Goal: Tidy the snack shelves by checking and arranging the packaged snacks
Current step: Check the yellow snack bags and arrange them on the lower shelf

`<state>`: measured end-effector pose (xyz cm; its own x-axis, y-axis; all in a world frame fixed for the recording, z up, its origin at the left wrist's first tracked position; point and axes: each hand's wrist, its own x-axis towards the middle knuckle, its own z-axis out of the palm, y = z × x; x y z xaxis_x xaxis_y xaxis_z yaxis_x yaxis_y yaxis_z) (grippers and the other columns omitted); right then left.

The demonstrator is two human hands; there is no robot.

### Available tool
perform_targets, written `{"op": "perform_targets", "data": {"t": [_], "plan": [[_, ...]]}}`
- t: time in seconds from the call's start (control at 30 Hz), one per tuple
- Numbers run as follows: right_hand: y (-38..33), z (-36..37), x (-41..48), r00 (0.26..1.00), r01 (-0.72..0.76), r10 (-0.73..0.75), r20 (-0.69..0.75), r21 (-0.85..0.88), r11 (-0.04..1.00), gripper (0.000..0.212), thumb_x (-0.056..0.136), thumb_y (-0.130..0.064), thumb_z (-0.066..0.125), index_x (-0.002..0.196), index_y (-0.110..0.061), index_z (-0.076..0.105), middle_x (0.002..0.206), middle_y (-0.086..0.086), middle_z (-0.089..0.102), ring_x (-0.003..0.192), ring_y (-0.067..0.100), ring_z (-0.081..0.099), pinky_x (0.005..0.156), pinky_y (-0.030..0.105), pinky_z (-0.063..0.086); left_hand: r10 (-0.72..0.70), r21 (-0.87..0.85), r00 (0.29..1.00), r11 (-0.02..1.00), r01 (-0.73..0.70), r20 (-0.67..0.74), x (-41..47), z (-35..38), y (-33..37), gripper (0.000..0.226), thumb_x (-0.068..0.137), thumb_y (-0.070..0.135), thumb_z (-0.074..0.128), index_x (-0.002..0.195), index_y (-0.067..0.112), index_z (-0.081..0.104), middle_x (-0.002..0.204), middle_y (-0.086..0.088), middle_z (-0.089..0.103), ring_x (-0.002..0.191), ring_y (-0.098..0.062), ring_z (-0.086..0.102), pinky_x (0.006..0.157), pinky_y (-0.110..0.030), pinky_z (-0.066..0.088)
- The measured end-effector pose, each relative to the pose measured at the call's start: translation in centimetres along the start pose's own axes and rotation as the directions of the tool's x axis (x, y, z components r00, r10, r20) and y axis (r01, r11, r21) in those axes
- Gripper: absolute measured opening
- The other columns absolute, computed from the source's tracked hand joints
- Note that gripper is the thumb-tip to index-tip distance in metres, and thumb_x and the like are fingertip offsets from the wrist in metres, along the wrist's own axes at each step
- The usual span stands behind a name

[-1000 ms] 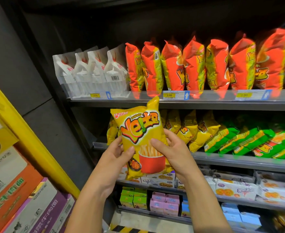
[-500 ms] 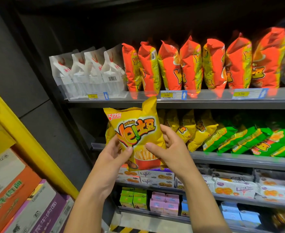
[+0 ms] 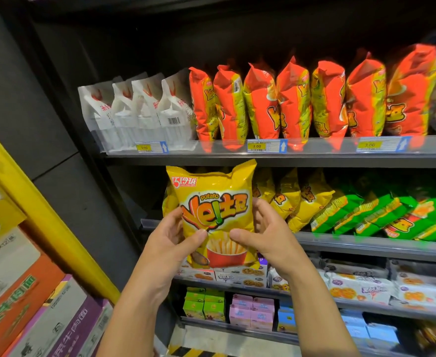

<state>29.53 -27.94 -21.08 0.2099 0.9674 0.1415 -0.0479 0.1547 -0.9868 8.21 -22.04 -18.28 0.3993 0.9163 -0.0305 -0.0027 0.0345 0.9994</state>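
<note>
Facing a dark shelf unit (image 3: pixel 237 161) of packaged snacks, a person holds one yellow bag (image 3: pixel 215 217) upright in front of the second shelf. Above it stand white packs (image 3: pixel 137 112) and a row of red bags (image 3: pixel 296 99); behind and right of it lean more yellow bags (image 3: pixel 296 197), then green bags (image 3: pixel 381 215); biscuit packs (image 3: pixel 361 287) and small cartons (image 3: pixel 227 307) fill the lower shelves. The left hand (image 3: pixel 173 240) grips the bag's left edge with its thumb across the front; the right hand (image 3: pixel 266 233) grips the right edge the same way. Pushed back carelessly, the bag could knock the leaning yellow row over or catch its top on the shelf edge above, and a tight squeeze might crush the contents. The slot behind the bag is hidden, the far-right items are blurred and possibly cut off, and the price tags (image 3: pixel 266 146) are barely legible.
</note>
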Motion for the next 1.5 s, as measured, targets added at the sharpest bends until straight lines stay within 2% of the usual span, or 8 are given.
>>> {"op": "perform_targets", "data": {"t": [0.17, 0.27, 0.4, 0.53, 0.83, 1.13, 1.33, 1.5], "plan": [[-0.6, 0.9, -0.2, 0.995, -0.102, 0.102, 0.0, 0.07, 0.992, 0.054, 0.075, -0.037, 0.08, 0.123, -0.017, 0.064, 0.113, -0.001, 0.08, 0.104, 0.019, 0.077, 0.084, 0.032, 0.063, -0.123, -0.115, 0.992, 0.986, 0.119, -0.035, -0.1, 0.6, 0.0, 0.057, 0.082, 0.034, 0.077, 0.134, 0.017, 0.061, 0.12, -0.008, 0.078, 0.107, -0.027, 0.077, 0.087, -0.045, 0.064], [-0.8, 1.7, -0.2, 0.983, -0.178, 0.18, -0.03, 0.063, 0.982, 0.056, 0.073, -0.053, 0.077, 0.112, -0.012, 0.069, 0.104, 0.004, 0.082, 0.098, 0.021, 0.079, 0.088, 0.041, 0.063, -0.206, -0.144, 0.978, 0.969, 0.199, -0.032, -0.1, 0.7, 0.1, 0.058, 0.085, 0.043, 0.076, 0.132, 0.013, 0.06, 0.113, -0.014, 0.079, 0.102, -0.035, 0.078, 0.095, -0.057, 0.06], [-1.0, 2.4, -0.2, 0.97, -0.236, 0.237, -0.059, 0.018, 0.971, 0.055, 0.076, -0.062, 0.073, 0.103, -0.014, 0.072, 0.099, 0.003, 0.082, 0.097, 0.021, 0.079, 0.098, 0.049, 0.06, -0.228, -0.146, 0.973, 0.965, 0.22, -0.044, -0.4, 0.7, 0.2, 0.059, 0.082, 0.048, 0.075, 0.128, 0.013, 0.062, 0.108, -0.014, 0.081, 0.097, -0.035, 0.079, 0.092, -0.055, 0.061], [-0.8, 3.0, -0.2, 0.952, -0.298, 0.301, -0.048, 0.064, 0.952, 0.077, 0.074, -0.073, 0.077, 0.121, -0.012, 0.068, 0.11, 0.002, 0.08, 0.106, 0.021, 0.077, 0.103, 0.052, 0.057, -0.215, -0.16, 0.975, 0.966, 0.205, -0.049, -0.5, 0.5, 0.0, 0.05, 0.089, 0.045, 0.071, 0.128, 0.014, 0.063, 0.109, -0.013, 0.081, 0.098, -0.034, 0.079, 0.09, -0.053, 0.061], [-1.2, 3.6, -0.2, 0.987, -0.158, 0.157, 0.018, 0.081, 0.984, 0.084, 0.067, -0.04, 0.086, 0.142, -0.022, 0.052, 0.132, 0.007, 0.067, 0.104, 0.014, 0.076, 0.082, 0.032, 0.063, -0.168, -0.225, 0.985, 0.962, 0.155, -0.04, -0.4, 0.1, -1.3, 0.049, 0.098, 0.044, 0.053, 0.135, 0.016, 0.067, 0.123, -0.011, 0.077, 0.114, -0.03, 0.074, 0.101, -0.054, 0.055], [-1.1, 4.0, -0.1, 0.991, -0.123, 0.123, 0.046, -0.016, 0.992, 0.07, 0.078, -0.051, 0.085, 0.139, -0.029, 0.058, 0.129, -0.005, 0.074, 0.115, 0.011, 0.072, 0.1, 0.039, 0.059, -0.073, -0.236, 0.996, 0.97, 0.058, -0.055, -0.4, -0.2, -1.2, 0.039, 0.101, 0.032, 0.058, 0.137, 0.018, 0.062, 0.126, -0.007, 0.076, 0.116, -0.026, 0.074, 0.101, -0.049, 0.056], [-0.5, 3.9, 0.2, 0.989, -0.141, 0.14, 0.041, 0.02, 0.99, 0.051, 0.084, -0.038, 0.079, 0.13, -0.027, 0.063, 0.119, -0.007, 0.078, 0.109, 0.015, 0.075, 0.097, 0.042, 0.061, -0.048, -0.202, 0.999, 0.978, 0.042, -0.024, -0.1, -1.0, -1.6, 0.055, 0.086, 0.031, 0.075, 0.139, 0.026, 0.06, 0.127, 0.0, 0.076, 0.115, -0.021, 0.074, 0.085, -0.037, 0.064], [1.1, 3.9, 1.1, 0.983, -0.174, 0.169, 0.066, 0.079, 0.982, 0.052, 0.084, -0.031, 0.078, 0.133, -0.021, 0.063, 0.122, -0.002, 0.077, 0.113, 0.02, 0.074, 0.094, 0.039, 0.061, -0.085, -0.18, 0.994, 0.979, 0.096, 0.07, -0.1, -2.4, -2.3, 0.059, 0.084, 0.024, 0.075, 0.141, 0.023, 0.059, 0.13, -0.004, 0.075, 0.12, -0.026, 0.072, 0.092, -0.042, 0.063]]}}
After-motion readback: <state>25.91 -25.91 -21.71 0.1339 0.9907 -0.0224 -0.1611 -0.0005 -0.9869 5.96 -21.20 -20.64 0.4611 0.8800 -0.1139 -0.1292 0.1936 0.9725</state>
